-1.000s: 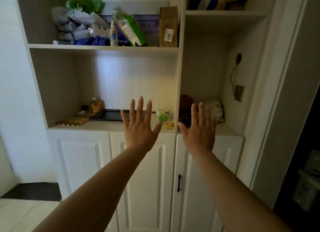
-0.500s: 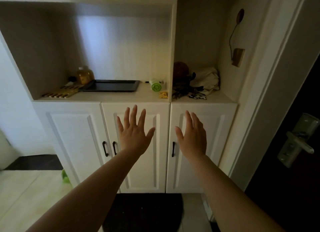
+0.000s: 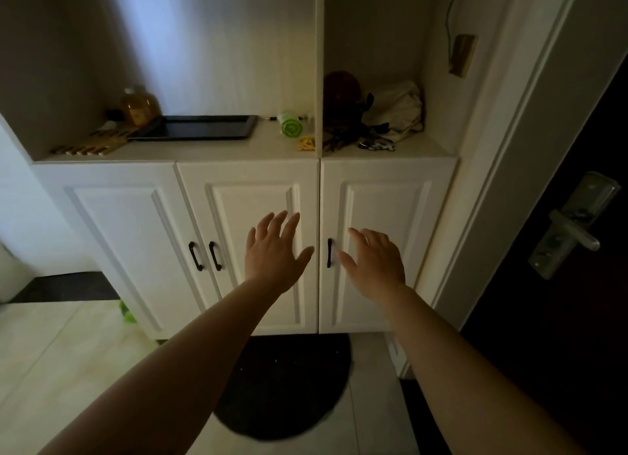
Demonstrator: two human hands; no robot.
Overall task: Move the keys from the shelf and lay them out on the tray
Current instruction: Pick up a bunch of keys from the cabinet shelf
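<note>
A dark pile of keys (image 3: pixel 370 141) lies on the shelf in the right niche, in front of a crumpled pale cloth. A black flat tray (image 3: pixel 204 128) sits on the shelf in the left niche. My left hand (image 3: pixel 273 254) hovers with fingers spread in front of the middle cabinet door, well below the shelf. My right hand (image 3: pixel 373 261) hovers beside it, fingers extended, in front of the right door near its black handle. Both hands hold nothing.
On the left niche shelf: an amber bottle (image 3: pixel 139 106), a wooden rack (image 3: pixel 90 144), a green-capped roll (image 3: pixel 290 125) and a small yellow item (image 3: pixel 307 144). A vertical divider (image 3: pixel 318 81) splits the niches. A dark door with a metal handle (image 3: pixel 571 230) stands right; a black mat (image 3: pixel 289 383) lies below.
The view has tilted down and come closer to the cabinet. Both hands have dropped from shelf height to the front of the cabinet doors, still open and empty.
</note>
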